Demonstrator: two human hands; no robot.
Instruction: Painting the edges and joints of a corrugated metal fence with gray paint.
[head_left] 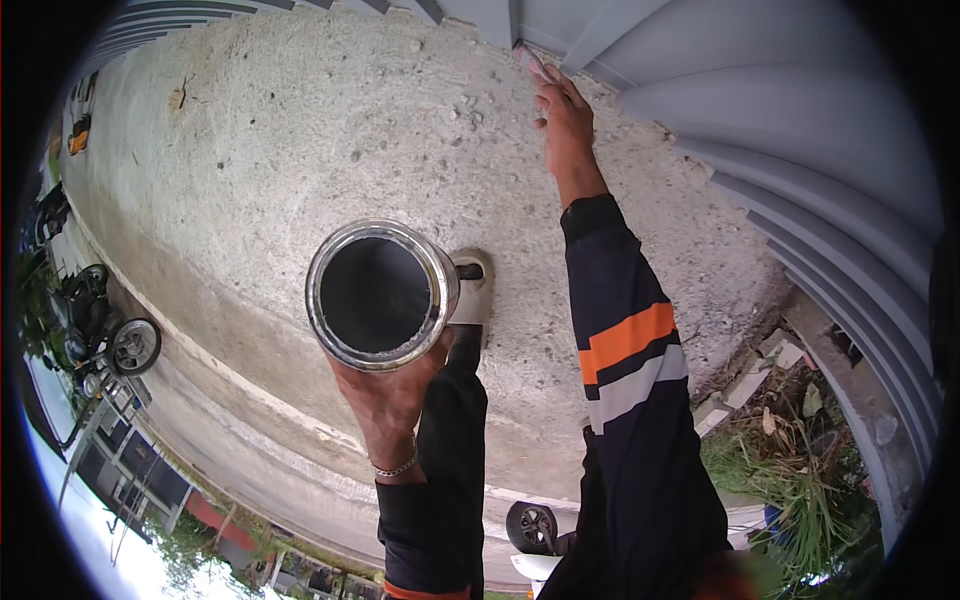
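My left hand (385,400) is wrapped around the side of an open metal can (450,280), held up in front of me. Dark grey paint (375,295) shows inside its round mouth. My right arm stretches far forward, and my right hand (567,125) grips a small paintbrush (532,62), partly pinkish. The brush's tip is at the foot of a grey ribbed metal wall (600,40); its bristles are too small to make out well.
Rough concrete ground (270,150) with loose pebbles lies below. The wall curves along the right side, near grassy plants (800,480) and broken blocks (745,385). My shoe (472,300) is beside the can. A motorcycle (100,320) stands at the left.
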